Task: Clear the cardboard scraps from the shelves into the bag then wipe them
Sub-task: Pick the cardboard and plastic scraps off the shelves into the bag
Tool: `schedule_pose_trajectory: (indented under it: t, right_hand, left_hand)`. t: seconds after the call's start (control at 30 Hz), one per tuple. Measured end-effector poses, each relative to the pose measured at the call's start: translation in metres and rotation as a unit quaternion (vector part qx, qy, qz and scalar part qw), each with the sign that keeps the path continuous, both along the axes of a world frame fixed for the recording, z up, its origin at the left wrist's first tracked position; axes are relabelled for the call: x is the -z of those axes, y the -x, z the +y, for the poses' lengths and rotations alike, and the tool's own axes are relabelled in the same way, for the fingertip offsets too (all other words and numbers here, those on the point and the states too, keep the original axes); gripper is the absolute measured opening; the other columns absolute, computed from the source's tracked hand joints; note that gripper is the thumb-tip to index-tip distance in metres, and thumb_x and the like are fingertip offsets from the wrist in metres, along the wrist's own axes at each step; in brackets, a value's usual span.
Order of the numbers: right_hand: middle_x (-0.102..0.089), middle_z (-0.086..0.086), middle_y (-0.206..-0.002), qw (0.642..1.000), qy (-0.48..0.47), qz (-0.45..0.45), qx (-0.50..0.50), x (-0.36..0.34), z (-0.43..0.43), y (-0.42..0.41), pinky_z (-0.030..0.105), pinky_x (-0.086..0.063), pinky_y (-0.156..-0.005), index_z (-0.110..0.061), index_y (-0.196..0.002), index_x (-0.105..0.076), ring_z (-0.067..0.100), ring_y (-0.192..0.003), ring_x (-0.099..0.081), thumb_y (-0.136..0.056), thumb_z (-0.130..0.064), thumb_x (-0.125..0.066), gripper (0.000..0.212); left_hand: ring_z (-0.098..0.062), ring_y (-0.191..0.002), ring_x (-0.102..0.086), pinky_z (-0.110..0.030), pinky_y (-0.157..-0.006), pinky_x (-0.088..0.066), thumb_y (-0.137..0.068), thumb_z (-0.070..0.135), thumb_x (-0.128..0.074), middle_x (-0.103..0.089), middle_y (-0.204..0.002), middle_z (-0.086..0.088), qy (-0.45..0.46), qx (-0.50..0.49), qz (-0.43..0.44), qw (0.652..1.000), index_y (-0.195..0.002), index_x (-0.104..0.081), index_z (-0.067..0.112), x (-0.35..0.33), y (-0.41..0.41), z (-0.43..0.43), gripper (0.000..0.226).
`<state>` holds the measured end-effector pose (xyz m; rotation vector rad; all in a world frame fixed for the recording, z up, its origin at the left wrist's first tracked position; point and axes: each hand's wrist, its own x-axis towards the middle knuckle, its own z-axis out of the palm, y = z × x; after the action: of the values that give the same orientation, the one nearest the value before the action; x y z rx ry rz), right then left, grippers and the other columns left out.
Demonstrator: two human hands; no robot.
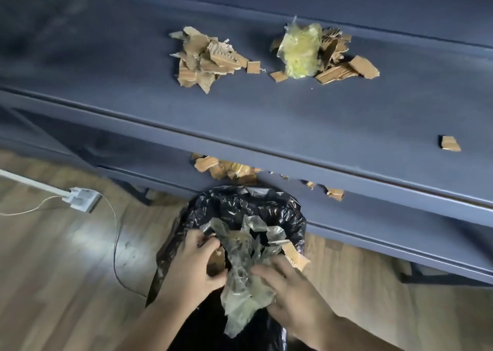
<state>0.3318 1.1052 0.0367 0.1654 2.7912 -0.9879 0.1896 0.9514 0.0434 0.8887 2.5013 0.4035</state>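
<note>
Head view, looking down at dk-blue shelves. Upper shelf [266, 116]: two heaps of cardboard scraps. L heap [208, 60] is all torn brown pieces; R heap [344, 62] lies against a yellowish plastic bundle [301, 52], w/ small bits just beside both. One lone scrap [449, 143] sits well apart, nr the shelf's R front edge. Lower shelf [373, 217]: more scraps [226, 169] under the upper shelf's lip, a few smaller ones [333, 193] trailing R. Black bag [240, 206] stands on the floor in front of the lower shelf, mouth open. Over the mouth both hands are on a plastic wad [245, 270], clear crumpled film w/ cardboard bits stuck in it; a bigger brown piece [296, 260] pokes out at its R. Left hand [192, 265]: fingers curled round the wad's L side at the bag rim, thumb closing toward them, a brown bit between. Right hand [290, 289]: fingers lie across the wad's lower R; blurred, thumb hidden, so can't tell if it grips or only presses. Wood floor [66, 270] at L, w/ white power strip [80, 194] and a thin cable [114, 244] running from it.
</note>
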Motion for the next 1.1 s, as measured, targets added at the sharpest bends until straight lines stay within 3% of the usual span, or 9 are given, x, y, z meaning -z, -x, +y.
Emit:
schedule_pose_trajectory:
  t: [0.1, 0.23, 0.47, 0.6, 0.67, 0.73, 0.83, 0.9, 1.1]
  right_hand:
    - [-0.031, -0.010, -0.125, 0.998, 0.026, -0.054, 0.006, 0.020, -0.005, -0.004, 0.011, -0.042, -0.083, -0.039, -0.137, -0.030, 0.010, -0.099, -0.049, -0.083, -0.010, -0.048, 0.064]
    - [-0.025, -0.020, -0.112, 0.994, 0.028, -0.103, 0.025, 0.034, -0.011, -0.007, 0.008, -0.041, -0.074, -0.040, -0.135, -0.031, 0.005, -0.093, -0.046, -0.082, -0.005, -0.047, 0.065]
    - [-0.033, -0.010, -0.124, 0.984, 0.038, -0.158, 0.073, 0.058, -0.025, -0.001, 0.022, -0.047, -0.087, -0.038, -0.134, -0.034, 0.013, -0.108, -0.050, -0.078, 0.004, -0.042, 0.070]
    - [-0.033, -0.007, -0.126, 0.981, 0.045, -0.166, 0.090, 0.069, -0.027, 0.009, 0.019, -0.048, -0.073, -0.038, -0.137, -0.030, 0.012, -0.089, -0.054, -0.080, 0.000, -0.047, 0.071]
    - [-0.033, -0.004, -0.128, 0.981, 0.047, -0.167, 0.090, 0.074, -0.029, 0.016, 0.017, -0.042, -0.065, -0.040, -0.139, -0.022, 0.005, -0.070, -0.048, -0.081, -0.003, -0.049, 0.074]
    - [-0.032, -0.001, -0.133, 0.980, 0.048, -0.168, 0.093, 0.079, -0.029, 0.023, 0.019, -0.041, -0.067, -0.045, -0.141, -0.009, 0.007, -0.068, -0.048, -0.084, -0.009, -0.051, 0.080]
    - [-0.023, 0.002, -0.151, 0.978, 0.048, -0.175, 0.102, 0.081, -0.030, 0.030, 0.034, -0.045, -0.093, -0.045, -0.141, 0.014, 0.021, -0.100, -0.059, -0.087, -0.023, -0.057, 0.092]
    - [-0.024, 0.000, -0.152, 0.979, 0.030, -0.181, 0.092, 0.083, -0.029, 0.033, 0.037, -0.029, -0.109, -0.039, -0.142, 0.018, 0.023, -0.124, -0.046, -0.083, -0.027, -0.062, 0.100]
    - [-0.013, 0.001, -0.156, 0.979, 0.028, -0.178, 0.091, 0.085, -0.027, 0.035, 0.022, -0.003, -0.112, -0.022, -0.148, 0.000, 0.013, -0.144, -0.006, -0.086, -0.032, -0.060, 0.087]
  left_hand:
    - [-0.014, -0.103, -0.046, -0.019, -0.087, -0.043, -0.078, 0.044, -0.063, -0.028, -0.121, 0.002, 0.022, 0.002, -0.017, 1.000, -0.116, -0.049, 0.023, 0.021, -0.003, -0.008, 0.046]
    - [-0.017, -0.104, -0.046, -0.025, -0.090, -0.046, -0.078, 0.042, -0.063, -0.030, -0.117, 0.000, 0.030, 0.004, -0.040, 0.999, -0.112, -0.050, 0.021, 0.044, -0.009, -0.020, 0.042]
    - [-0.017, -0.103, -0.045, -0.024, -0.085, -0.047, -0.079, 0.040, -0.064, -0.030, -0.116, 0.000, 0.044, -0.018, -0.062, 0.997, -0.114, -0.052, 0.020, 0.074, -0.016, -0.045, 0.042]
    - [-0.020, -0.105, -0.044, -0.033, -0.089, -0.048, -0.079, 0.038, -0.064, -0.032, -0.116, -0.001, 0.048, -0.027, -0.070, 0.996, -0.113, -0.051, 0.021, 0.082, -0.016, -0.043, 0.040]
    - [-0.022, -0.109, -0.042, -0.036, -0.091, -0.047, -0.082, 0.037, -0.061, -0.033, -0.120, -0.003, 0.054, -0.030, -0.069, 0.996, -0.119, -0.050, 0.021, 0.087, -0.015, -0.039, 0.042]
    - [-0.024, -0.115, -0.041, -0.037, -0.095, -0.045, -0.086, 0.035, -0.056, -0.034, -0.126, -0.004, 0.060, -0.035, -0.069, 0.995, -0.126, -0.047, 0.021, 0.092, -0.014, -0.035, 0.044]
    - [-0.025, -0.126, -0.036, -0.037, -0.103, -0.037, -0.093, 0.031, -0.044, -0.031, -0.142, -0.006, 0.077, -0.022, -0.062, 0.995, -0.140, -0.033, 0.022, 0.098, -0.014, -0.030, 0.049]
    - [-0.026, -0.131, -0.032, -0.037, -0.108, -0.031, -0.097, 0.028, -0.037, -0.027, -0.148, -0.007, 0.085, -0.017, -0.056, 0.995, -0.144, -0.028, 0.023, 0.100, -0.015, -0.028, 0.048]
    - [-0.019, -0.119, -0.043, -0.032, -0.096, -0.038, -0.099, 0.023, -0.030, -0.045, -0.133, 0.000, 0.067, -0.014, -0.032, 0.997, -0.131, -0.045, 0.019, 0.101, -0.015, -0.029, 0.036]
